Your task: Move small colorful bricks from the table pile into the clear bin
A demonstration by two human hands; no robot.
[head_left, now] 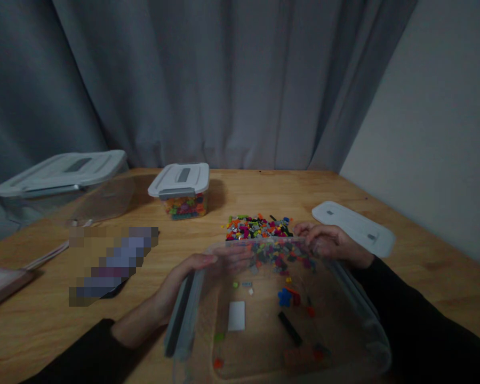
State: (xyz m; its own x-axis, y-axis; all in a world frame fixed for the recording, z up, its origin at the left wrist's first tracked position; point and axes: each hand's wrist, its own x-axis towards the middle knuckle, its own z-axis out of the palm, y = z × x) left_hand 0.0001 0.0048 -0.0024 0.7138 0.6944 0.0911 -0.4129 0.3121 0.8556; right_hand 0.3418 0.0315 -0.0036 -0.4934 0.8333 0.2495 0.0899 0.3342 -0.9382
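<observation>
A clear plastic storage box (260,346) lies close in front of me, with a few loose toy bricks in it: a white plate (236,316), a long black piece (290,328) and a blue flower-shaped piece (285,297). My left hand (184,277) grips its left side, thumb on the rim and fingers seen blurred through the plastic. At the far right corner, my right hand (328,244) is closed with fingers curled over the rim. Just beyond the box's far edge is a pile of small mixed-colour bricks (258,226), partly visible through the wall.
A white lid (354,228) lies on the wooden table (256,192) at right. Behind left stand a lidded box of colourful pieces (184,205) and a larger lidded clear box (104,197). A pixelated item (112,266) and a pinkish block with a cable (8,282) lie left.
</observation>
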